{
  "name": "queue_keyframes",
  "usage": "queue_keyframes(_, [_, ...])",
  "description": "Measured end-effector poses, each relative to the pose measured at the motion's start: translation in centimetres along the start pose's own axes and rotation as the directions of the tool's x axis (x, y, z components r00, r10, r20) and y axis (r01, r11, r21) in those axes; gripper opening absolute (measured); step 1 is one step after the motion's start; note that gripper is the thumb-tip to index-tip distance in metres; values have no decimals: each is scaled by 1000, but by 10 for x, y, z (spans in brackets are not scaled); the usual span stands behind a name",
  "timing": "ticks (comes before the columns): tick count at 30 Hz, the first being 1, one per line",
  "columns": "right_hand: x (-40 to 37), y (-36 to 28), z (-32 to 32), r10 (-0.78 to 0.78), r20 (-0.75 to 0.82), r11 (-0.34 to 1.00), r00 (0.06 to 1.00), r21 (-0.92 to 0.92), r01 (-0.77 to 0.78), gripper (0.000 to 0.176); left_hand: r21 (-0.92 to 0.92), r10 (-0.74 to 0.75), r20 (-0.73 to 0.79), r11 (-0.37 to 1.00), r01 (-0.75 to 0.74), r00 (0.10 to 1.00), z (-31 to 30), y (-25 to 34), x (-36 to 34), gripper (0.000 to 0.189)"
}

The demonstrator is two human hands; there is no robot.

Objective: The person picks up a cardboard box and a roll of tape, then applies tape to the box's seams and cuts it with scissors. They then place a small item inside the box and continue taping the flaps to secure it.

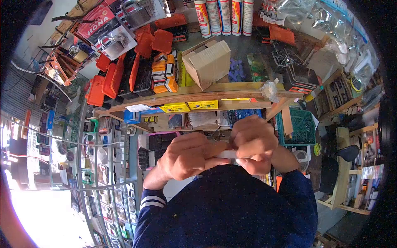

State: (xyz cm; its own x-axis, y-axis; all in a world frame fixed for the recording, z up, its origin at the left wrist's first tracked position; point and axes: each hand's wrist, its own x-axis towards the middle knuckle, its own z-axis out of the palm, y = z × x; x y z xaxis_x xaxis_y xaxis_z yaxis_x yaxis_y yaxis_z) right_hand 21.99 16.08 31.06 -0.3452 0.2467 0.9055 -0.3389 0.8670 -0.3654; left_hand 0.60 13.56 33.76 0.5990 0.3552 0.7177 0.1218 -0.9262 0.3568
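Close in front of my chest, both hands meet over a small white piece (227,155), mostly hidden by the fingers; its kind cannot be made out. My left hand (186,155) is closed, thumb and fingers pinching the piece from the left. On the other side my right hand (254,142) is curled, its fingertips gripping the right end. Beyond the hands a wooden-edged counter (198,93) carries an open cardboard box (206,62).
Orange-lidded black bins (142,74) and small orange boxes (165,72) stand left on the counter. Sealant tubes (223,18) line the back. A green basket (304,132) sits at right. Packaged padlocks (113,43) hang upper left. Wire racks (105,186) run along the left.
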Motion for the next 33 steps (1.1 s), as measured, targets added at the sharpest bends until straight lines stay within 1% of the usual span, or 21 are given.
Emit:
queue_keyframes(2, [6, -4, -3, 47, -17, 999, 999, -21, -47, 29, 8, -164, 11, 986, 164, 986, -4, 3, 0, 32])
queue_keyframes(4, [13, -11, -8, 96, -32, 995, 995, -38, -97, 33, -43, -206, 30, 977, 207, 978, -9, -1, -4, 29])
queue_keyframes(5, [15, -16, -12, 190, -24, 982, 982, -10, -190, 41, -95, -244, 54, 964, 249, 968, -10, -2, -6, 26])
queue_keyframes(6, [16, -21, -18, 282, -13, 959, 959, 15, -282, 50, -96, -244, 53, 964, 249, 968, -9, -3, -7, 26])
queue_keyframes(7, [17, -27, -28, 356, 70, 935, 932, -32, -354, 59, -134, -234, 17, 963, 234, 972, -8, -3, -7, 29])
queue_keyframes(9, [25, -30, -28, 394, 84, 919, 915, -15, -394, 57, -171, -224, -17, 961, 218, 974, -4, -5, -10, 31])
queue_keyframes(10, [27, -30, -27, 430, 98, 902, 898, 1, -432, 56, -229, -207, -85, 956, 183, 975, -2, -7, -11, 36])
queue_keyframes(11, [29, -29, -27, 430, 97, 902, 898, -1, -432, 56, -284, -191, -154, 948, 142, 969, 0, -8, -12, 40])
queue_keyframes(14, [32, -27, -27, 422, 136, 906, 897, -16, -424, 54, -291, -187, -159, 947, 135, 969, 2, -9, -11, 48])
queue_keyframes(17, [33, -27, -26, 438, 148, 899, 887, -46, -436, 50, -251, -192, -122, 955, 157, 974, 0, -11, -13, 47])
queue_keyframes(20, [33, -27, -23, 475, 96, 880, 875, -65, -470, 49, -199, -213, -85, 961, 193, 973, -1, -9, -13, 48])
queue_keyframes(23, [31, -25, -22, 428, 96, 902, 899, -107, -419, 45, -205, -202, -125, 963, 174, 971, 1, -9, -12, 48])
queue_keyframes(25, [25, -26, -20, 418, 51, 906, 907, -96, -412, 25, -262, -231, -144, 946, 188, 962, 4, -11, -13, 50])
queue_keyframes(26, [25, -25, -19, 418, 52, 906, 907, -96, -412, 25, -319, -260, -161, 927, 199, 952, 7, -13, -15, 51])
queue_keyframes(27, [26, -23, -19, 363, 75, 930, 929, -100, -355, 20, -318, -260, -161, 927, 199, 952, 9, -14, -17, 51])
queue_keyframes(28, [26, -22, -18, 306, 97, 950, 947, -103, -296, 20, -317, -286, -168, 922, 223, 943, 11, -15, -20, 44])
queue_keyframes(29, [21, -19, -15, 306, 97, 950, 947, -104, -296, 20, -316, -311, -176, 917, 245, 934, 13, -16, -21, 36])
queue_keyframes(30, [13, -16, -11, 339, 19, 939, 941, -69, -337, 20, -316, -310, -176, 917, 245, 934, 11, -12, -15, 36])
queue_keyframes(31, [6, -13, -7, 374, -58, 926, 926, -29, -376, 21, -225, -384, -118, 909, 352, 916, 6, -6, -5, 27])
queue_keyframes(32, [2, -11, -4, 373, -59, 927, 926, -29, -375, 21, -127, -458, -68, 885, 448, 886, 3, -2, 1, 18])
queue_keyframes(33, [-1, -9, -2, 395, -85, 909, 915, -108, -403, 22, 123, -375, 14, 921, 371, 927, -2, -4, 0, 43])
